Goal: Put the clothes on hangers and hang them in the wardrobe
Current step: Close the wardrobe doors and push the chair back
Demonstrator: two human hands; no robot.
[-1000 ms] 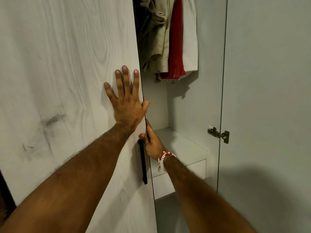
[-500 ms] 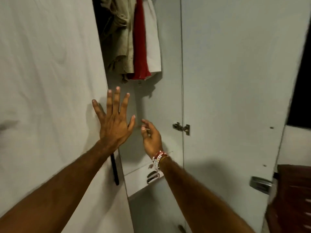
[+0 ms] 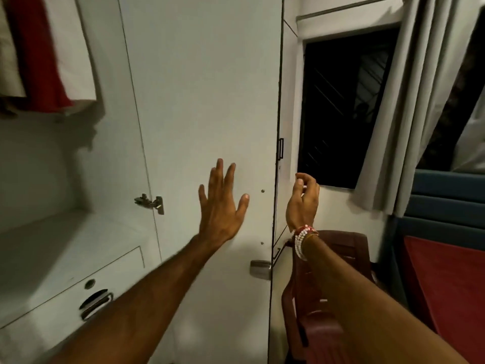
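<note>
Both hands have lifted free as the view swings right: left hand spread and empty, right hand loosely curled around nothing, hung clothes upper left inside the open wardrobe, so fetching another garment seems next.

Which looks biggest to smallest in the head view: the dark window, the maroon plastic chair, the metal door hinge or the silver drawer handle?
1. Dark window
2. Maroon plastic chair
3. Silver drawer handle and metal door hinge: too alike to rank, the handle being nearer.
</note>
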